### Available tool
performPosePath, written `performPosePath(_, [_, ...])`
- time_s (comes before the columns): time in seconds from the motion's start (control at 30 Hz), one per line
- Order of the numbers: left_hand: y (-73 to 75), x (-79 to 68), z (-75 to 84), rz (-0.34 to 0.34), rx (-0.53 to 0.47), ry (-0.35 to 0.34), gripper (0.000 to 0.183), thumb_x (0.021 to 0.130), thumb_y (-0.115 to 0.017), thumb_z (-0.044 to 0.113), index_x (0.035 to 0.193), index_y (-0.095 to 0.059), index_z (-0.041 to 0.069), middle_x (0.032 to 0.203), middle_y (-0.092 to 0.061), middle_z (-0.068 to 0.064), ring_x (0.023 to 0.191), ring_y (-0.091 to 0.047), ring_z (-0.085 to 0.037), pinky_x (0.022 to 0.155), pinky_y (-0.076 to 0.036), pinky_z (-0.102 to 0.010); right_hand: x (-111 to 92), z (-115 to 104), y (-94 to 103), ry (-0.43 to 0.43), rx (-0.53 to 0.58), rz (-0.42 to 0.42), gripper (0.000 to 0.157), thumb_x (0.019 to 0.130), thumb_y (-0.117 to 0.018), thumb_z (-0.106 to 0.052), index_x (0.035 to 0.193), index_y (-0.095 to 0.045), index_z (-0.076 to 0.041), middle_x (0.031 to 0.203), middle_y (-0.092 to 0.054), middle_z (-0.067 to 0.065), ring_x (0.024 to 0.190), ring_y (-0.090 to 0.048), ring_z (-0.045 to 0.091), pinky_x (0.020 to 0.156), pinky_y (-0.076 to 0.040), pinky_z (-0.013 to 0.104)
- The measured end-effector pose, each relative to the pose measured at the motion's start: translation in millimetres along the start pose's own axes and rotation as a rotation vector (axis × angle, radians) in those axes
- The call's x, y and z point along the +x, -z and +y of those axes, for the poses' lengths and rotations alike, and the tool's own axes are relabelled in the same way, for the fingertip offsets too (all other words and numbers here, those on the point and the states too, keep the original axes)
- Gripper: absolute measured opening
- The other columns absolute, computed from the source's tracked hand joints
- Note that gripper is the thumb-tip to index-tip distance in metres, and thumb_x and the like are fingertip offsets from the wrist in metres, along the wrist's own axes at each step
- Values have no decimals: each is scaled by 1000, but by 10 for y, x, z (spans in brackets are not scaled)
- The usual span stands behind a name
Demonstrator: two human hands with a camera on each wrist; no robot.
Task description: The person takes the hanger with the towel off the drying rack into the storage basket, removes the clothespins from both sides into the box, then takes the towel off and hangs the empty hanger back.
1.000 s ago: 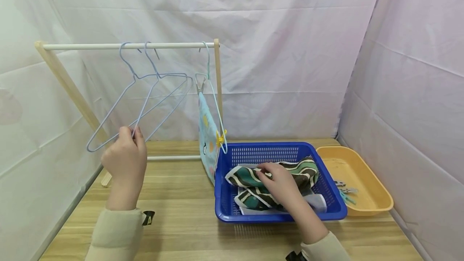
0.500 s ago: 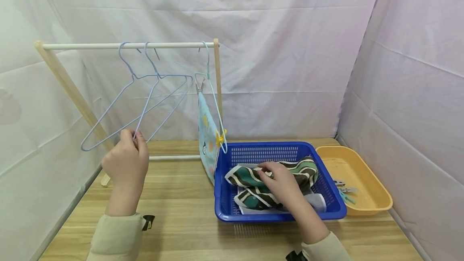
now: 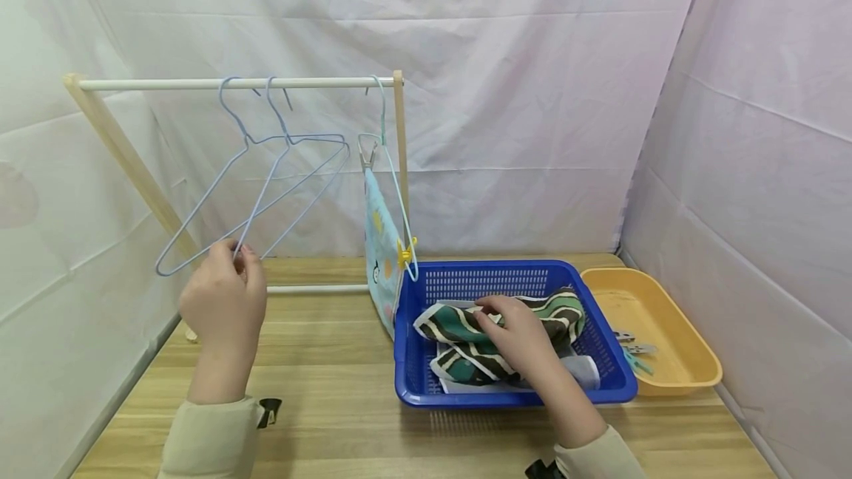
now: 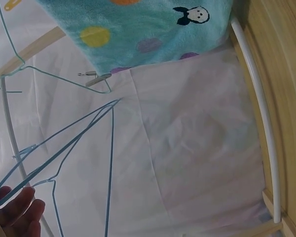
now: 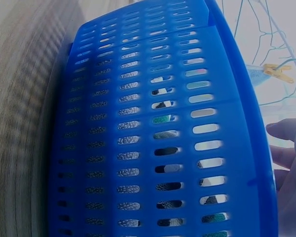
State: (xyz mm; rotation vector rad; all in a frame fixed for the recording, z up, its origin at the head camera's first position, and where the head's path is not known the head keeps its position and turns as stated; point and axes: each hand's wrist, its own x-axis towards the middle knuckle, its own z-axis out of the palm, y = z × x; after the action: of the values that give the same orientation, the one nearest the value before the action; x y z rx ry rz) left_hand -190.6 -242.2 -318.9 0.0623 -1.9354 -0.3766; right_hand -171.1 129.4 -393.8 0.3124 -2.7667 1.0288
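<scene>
My left hand [image 3: 222, 290] pinches the lower left corner of a blue wire hanger [image 3: 265, 185], which hooks over the rack's top bar [image 3: 160, 85]. Another blue wire hanger [image 3: 200, 202] hangs just left of it; the two overlap. Over the blue perforated basket [image 3: 506, 399], my right hand [image 3: 522, 338] lies with loosely bent fingers on a green, brown and cream striped towel [image 3: 452, 325]. Its fingers show above the rim in the right wrist view. Under the striped towel lies a grey cloth [image 3: 582, 371].
A light blue towel [image 3: 381, 272] hangs from a mint hanger [image 3: 400, 202] at the rack's right end, held by a metal clip [image 3: 367, 160] and a yellow clip [image 3: 404, 254]. Right of the basket, a yellow tray [image 3: 679, 331] holds several clips [image 3: 639, 350].
My left hand shifts slightly right and down, then back to the left, and the gripped hanger's lower corner swings with it. The right hand stays almost still on the striped towel.
</scene>
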Motion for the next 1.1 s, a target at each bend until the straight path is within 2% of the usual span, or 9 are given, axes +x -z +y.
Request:
performPosePath(0.27, [25, 26, -19, 35, -33, 44, 28, 95, -51, 19, 98, -63, -6, 77, -67, -22, 59, -60, -40, 47, -38, -51, 0, 11, 13, 1, -3, 14, 24, 97, -63, -27, 114, -69, -12, 107, -67, 1, 102, -62, 25, 83, -51, 45])
performPosePath(0.47, [40, 39, -22, 62, -48, 102, 27, 93, -52, 20, 98, -63, -4, 85, -66, -20, 67, -57, -41, 53, -36, -54, -2, 28, 29, -1, -11, 12, 24, 97, -62, -28, 114, -69, -13, 107, -67, 0, 103, -61, 24, 83, -51, 44])
performPosePath(0.67, [86, 68, 4, 83, -78, 83, 23, 92, -54, 17, 94, -62, -5, 90, -60, -23, 82, -53, -45, 64, -38, -56, -3, 25, 68, 19, -12, 49, 24, 96, -63, -25, 114, -70, -10, 106, -68, 1, 104, -61, 24, 86, -51, 46])
performPosePath(0.87, [181, 103, 163, 131, -143, 52, 23, 90, -52, 15, 91, -62, -6, 99, -61, -23, 89, -52, -46, 70, -38, -56, -27, -10, 120, 28, 4, 76, 25, 96, -63, -25, 115, -69, -10, 108, -67, 3, 107, -60, 25, 88, -50, 47])
performPosePath(1.0, [253, 103, 326, 166, -211, 17, 23, 88, -51, 14, 88, -62, -6, 93, -63, -22, 83, -53, -45, 68, -37, -53, -56, -35, 160, 38, 17, 98, 24, 96, -63, -25, 115, -69, -12, 110, -67, 2, 109, -59, 25, 89, -49, 49])
performPosePath(1.1, [295, 82, 440, 149, -263, -3, 22, 88, -51, 13, 86, -62, -6, 87, -63, -21, 79, -54, -43, 65, -36, -50, -84, -52, 192, 47, 25, 110, 23, 97, -63, -25, 116, -69, -13, 110, -67, 1, 109, -59, 25, 88, -50, 48])
